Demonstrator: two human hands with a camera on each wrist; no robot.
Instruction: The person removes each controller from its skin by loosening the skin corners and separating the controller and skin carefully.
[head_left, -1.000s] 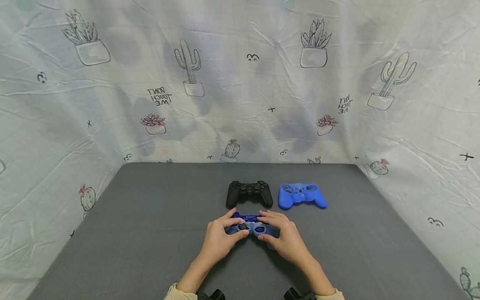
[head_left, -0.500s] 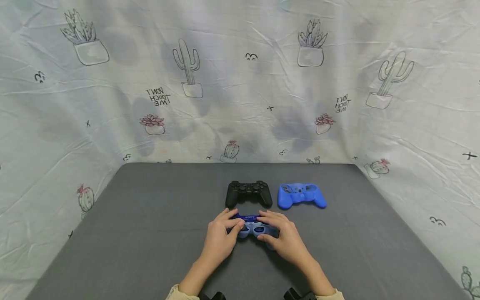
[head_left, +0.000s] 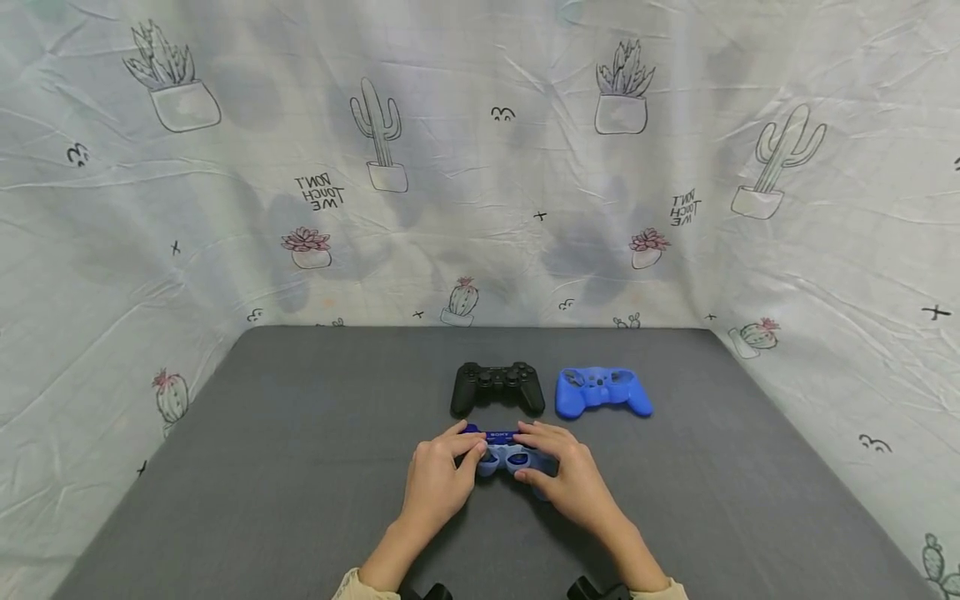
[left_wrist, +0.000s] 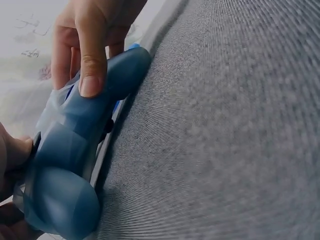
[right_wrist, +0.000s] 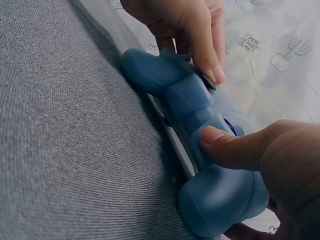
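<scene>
Since a second ago, left thumb point(head_left: 474, 455) covers the stick; both hands point(head_left: 438, 479) point(head_left: 572, 477) grip the controller point(head_left: 507, 450), its long axis left-right between them.

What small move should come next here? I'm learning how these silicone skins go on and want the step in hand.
Probably press the light blue skin down around the thumbsticks with both thumbs. The left hand and right hand grip the controller at its two ends, and its dark blue top edge is not covered by the skin.
</scene>
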